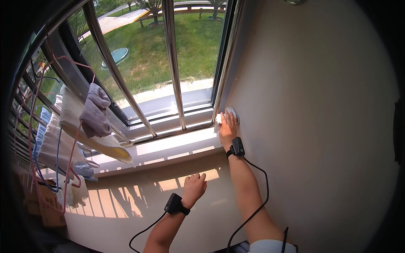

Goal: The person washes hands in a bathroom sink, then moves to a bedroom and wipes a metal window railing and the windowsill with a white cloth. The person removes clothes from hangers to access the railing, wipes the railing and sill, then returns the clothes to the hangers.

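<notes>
R hand (228,126) flat on wht cloth (218,119) by sill (179,147); L hand (194,188) curled, grip unclear.

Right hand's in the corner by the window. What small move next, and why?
I'd probably slide the right hand slightly left along the sill, keeping the white item under its fingers: the wall seems to block it on the right, while the sill runs leftward below the metal bars. The left hand appears to hold nothing.
</notes>
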Demonstrator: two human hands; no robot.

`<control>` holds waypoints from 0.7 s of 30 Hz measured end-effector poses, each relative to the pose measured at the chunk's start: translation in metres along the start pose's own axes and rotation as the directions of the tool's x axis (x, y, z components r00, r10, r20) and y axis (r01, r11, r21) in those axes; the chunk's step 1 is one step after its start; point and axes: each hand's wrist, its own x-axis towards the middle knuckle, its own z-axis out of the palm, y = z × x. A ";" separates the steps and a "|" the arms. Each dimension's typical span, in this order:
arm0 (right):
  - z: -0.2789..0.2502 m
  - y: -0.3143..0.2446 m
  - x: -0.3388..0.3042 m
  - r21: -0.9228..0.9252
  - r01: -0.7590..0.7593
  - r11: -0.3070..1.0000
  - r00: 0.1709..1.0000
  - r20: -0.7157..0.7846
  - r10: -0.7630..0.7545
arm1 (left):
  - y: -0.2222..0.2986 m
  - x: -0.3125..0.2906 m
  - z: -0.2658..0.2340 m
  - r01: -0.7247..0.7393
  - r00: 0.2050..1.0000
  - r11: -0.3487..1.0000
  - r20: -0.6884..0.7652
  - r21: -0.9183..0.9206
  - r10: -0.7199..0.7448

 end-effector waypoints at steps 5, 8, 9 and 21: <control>0.030 -0.047 -0.026 0.286 -0.133 0.949 0.955 -0.218 0.200 | 0.001 -0.006 -0.004 0.024 0.998 0.998 0.053 0.051 -0.026; 0.023 -0.072 -0.054 0.274 -0.196 0.942 0.965 -0.116 0.235 | -0.002 0.001 -0.007 -0.032 0.999 0.985 0.001 0.168 0.033; 0.016 -0.076 -0.061 0.316 -0.180 0.932 0.970 -0.100 0.221 | -0.005 0.007 -0.008 -0.060 0.997 0.969 -0.028 0.240 0.068; 0.006 -0.087 0.007 -0.005 0.300 0.954 0.929 0.228 -0.291 | -0.043 0.010 -0.035 -0.046 0.985 0.876 0.170 0.481 -0.041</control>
